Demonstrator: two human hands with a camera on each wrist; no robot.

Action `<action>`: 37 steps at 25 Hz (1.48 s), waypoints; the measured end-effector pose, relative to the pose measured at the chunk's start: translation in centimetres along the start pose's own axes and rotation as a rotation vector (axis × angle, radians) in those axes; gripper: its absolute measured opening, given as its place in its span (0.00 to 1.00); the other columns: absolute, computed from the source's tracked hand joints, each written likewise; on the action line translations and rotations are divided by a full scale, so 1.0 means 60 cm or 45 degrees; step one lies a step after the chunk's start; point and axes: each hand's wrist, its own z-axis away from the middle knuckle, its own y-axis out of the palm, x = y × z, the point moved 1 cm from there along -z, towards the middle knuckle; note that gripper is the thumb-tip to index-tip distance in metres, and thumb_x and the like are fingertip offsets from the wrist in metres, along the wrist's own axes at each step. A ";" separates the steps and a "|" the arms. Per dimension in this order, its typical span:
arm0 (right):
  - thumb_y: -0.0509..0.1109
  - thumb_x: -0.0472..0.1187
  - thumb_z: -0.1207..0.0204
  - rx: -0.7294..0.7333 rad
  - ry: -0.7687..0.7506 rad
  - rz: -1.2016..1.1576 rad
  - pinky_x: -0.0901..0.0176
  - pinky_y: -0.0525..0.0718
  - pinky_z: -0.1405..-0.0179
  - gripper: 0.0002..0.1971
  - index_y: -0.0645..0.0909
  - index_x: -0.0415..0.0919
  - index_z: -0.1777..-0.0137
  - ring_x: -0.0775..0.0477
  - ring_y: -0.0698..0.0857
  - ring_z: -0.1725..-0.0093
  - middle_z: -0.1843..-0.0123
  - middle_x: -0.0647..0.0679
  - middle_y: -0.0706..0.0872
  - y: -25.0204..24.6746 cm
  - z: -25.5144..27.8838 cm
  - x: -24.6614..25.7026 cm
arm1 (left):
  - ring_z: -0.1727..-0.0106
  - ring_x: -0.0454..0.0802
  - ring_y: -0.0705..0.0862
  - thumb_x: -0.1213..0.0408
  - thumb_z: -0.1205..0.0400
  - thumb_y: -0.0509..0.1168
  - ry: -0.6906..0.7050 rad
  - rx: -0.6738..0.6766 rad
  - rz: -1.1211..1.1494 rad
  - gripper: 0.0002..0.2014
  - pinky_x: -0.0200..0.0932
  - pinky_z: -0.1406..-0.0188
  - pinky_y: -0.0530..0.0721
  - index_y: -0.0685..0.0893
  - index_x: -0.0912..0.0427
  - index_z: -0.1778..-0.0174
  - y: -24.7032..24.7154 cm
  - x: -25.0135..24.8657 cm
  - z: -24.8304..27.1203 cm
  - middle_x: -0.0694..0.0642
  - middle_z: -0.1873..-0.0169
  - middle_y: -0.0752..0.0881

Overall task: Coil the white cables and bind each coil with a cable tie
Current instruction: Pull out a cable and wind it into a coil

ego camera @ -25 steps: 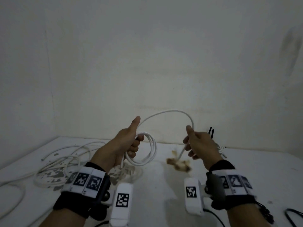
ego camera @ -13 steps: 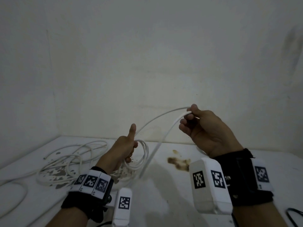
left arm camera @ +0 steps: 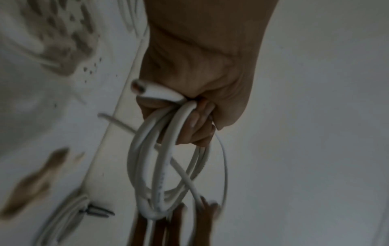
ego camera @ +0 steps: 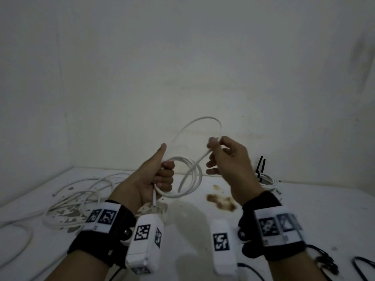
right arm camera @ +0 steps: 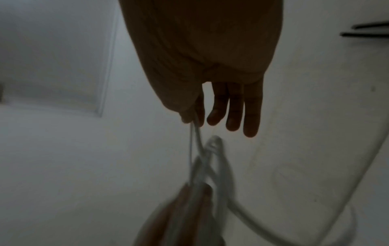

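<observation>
Cable coil (ego camera: 188, 179) upright in L hand (ego camera: 150, 179), loop up-right.

The left hand (left arm camera: 195, 93) has its fingers curled tight around a bunch of white cable loops (left arm camera: 151, 166), which hang down from the fist. A cut cable end (left arm camera: 143, 89) sticks out beside the knuckles. Below, blurred fingertips of the other hand (left arm camera: 207, 206) meet a strand crossing the coil. On the stained white tabletop (left arm camera: 52, 103) lies another bundle (left arm camera: 69, 211), bound with something dark.
</observation>
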 end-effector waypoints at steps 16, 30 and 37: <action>0.72 0.49 0.24 0.660 0.373 -0.868 0.35 0.86 0.39 0.12 0.85 0.39 0.58 0.37 0.87 0.51 0.53 0.35 0.87 0.038 0.038 -0.047 | 0.94 0.39 0.58 0.43 0.20 0.59 0.042 0.274 0.306 0.27 0.28 0.94 0.56 0.67 0.55 0.81 0.035 -0.028 0.022 0.47 0.92 0.60; 0.71 0.41 0.20 0.471 0.564 -0.512 0.63 0.59 0.80 0.11 0.76 0.44 0.64 0.53 0.66 0.76 0.73 0.50 0.77 0.036 0.021 -0.025 | 0.92 0.38 0.58 0.34 0.25 0.59 0.001 0.196 0.043 0.29 0.29 0.93 0.60 0.78 0.60 0.73 0.020 -0.038 0.034 0.45 0.89 0.61; 0.76 0.40 0.22 0.351 0.357 -0.051 0.66 0.58 0.82 0.10 0.79 0.42 0.63 0.55 0.62 0.81 0.74 0.49 0.77 0.020 0.017 -0.012 | 0.92 0.38 0.59 0.32 0.23 0.57 -0.040 0.227 0.048 0.32 0.31 0.93 0.61 0.78 0.60 0.72 0.021 -0.032 0.038 0.45 0.88 0.63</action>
